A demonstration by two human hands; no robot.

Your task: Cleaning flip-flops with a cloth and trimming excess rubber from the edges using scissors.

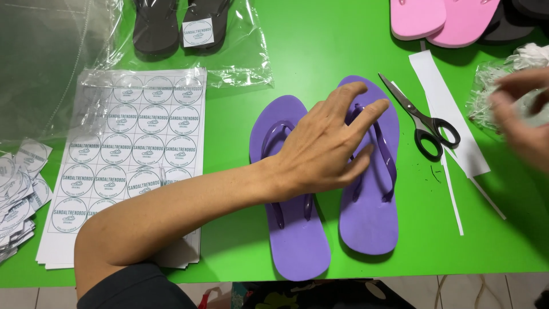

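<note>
Resting flat, fingers spread, left hand [323, 151] atop purple flip-flops [366, 223]; blurred right hand [523, 123], grip unclear.

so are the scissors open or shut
Shut. The scissors lie flat on the green table with both blades together in one line and the black handle loops side by side, right of the purple flip-flops.

purple flip-flops [331, 189] (pink pair [440, 20] beyond), green table [320, 46]

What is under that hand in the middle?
The left hand lies on two purple flip-flops, side by side on the green table. Its fingers cover part of the straps; the soles under the palm are hidden.
</note>
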